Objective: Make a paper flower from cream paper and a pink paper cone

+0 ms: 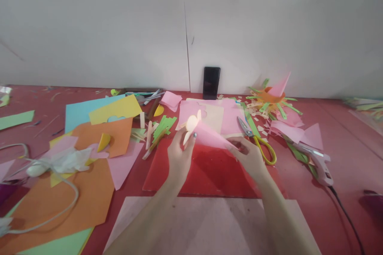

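Observation:
A pink paper cone (209, 135) is held sideways above a red board (209, 175), its point toward the right. My left hand (181, 155) is closed around its wide end, where a pale cream paper piece (192, 122) with petal-like flaps is set. The fingers of my right hand (247, 153) pinch the cone near its tip. Yellow-handled scissors (265, 149) lie just right of my right hand. Behind the cone, pink and cream paper sheets (218, 115) lie on the table.
A phone (211, 83) leans upright against the white partition (269, 36). At the right are a glue gun (318, 163) with its cord and a finished-looking paper figure (273, 95). Orange paper (80, 195), other coloured sheets and a white cable (72, 191) cover the left side.

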Demonstrator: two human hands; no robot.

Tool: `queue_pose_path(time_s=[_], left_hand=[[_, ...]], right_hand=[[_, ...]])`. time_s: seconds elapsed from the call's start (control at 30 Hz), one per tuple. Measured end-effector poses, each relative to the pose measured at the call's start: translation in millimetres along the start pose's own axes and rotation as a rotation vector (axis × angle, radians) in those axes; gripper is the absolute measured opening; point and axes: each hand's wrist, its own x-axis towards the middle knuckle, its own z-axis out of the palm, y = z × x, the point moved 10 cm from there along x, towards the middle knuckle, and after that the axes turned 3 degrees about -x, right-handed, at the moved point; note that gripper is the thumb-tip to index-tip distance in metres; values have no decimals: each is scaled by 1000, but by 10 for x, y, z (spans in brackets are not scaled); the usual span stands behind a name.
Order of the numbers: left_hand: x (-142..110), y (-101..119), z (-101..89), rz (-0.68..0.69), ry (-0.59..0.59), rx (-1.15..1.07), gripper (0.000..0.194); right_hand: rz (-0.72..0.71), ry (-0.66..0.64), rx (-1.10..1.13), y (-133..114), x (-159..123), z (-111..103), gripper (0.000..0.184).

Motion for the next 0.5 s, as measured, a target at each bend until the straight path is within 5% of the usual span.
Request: queue_pose_path(time_s=[0.23, 0.5], left_hand=[[79, -113, -11, -125, -4, 21, 23], [101, -295, -26, -188, 8, 0, 22]], right_hand=[[-31, 129, 70, -80, -23, -124, 22], [-65, 71, 106, -148, -36, -63, 24]])
